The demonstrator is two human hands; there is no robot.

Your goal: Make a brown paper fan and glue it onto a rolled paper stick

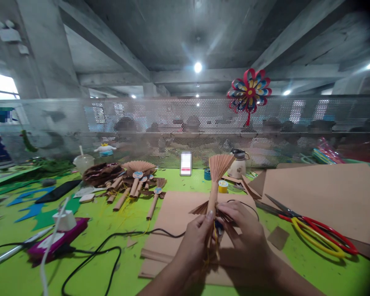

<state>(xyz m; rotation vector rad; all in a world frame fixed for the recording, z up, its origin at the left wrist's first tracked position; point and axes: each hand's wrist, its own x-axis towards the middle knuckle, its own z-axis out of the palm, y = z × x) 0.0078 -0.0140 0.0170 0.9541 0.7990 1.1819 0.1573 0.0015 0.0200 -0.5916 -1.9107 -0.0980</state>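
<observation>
A brown paper figure (214, 193), made of a rolled tube with a pleated fan at the top and smaller pleats at its sides, stands tilted between my hands. My left hand (193, 240) is closed around the lower tube, thumb in front. Bent fingers of my right hand (246, 232) pinch at the pleats on the right side, partly hiding them. Yellow thread (216, 236) hangs down from the figure, and a small dark blue item between my hands is too covered to name. Beneath lies a brown paper sheet (175, 205).
Similar paper figures (138, 176) lie at the left back. Red-handled and yellow-handled scissors (314, 234) rest at right, near a large paper sheet (327, 197). A purple power strip (58, 238) with black cable is front left. A phone (186, 163) stands at the back.
</observation>
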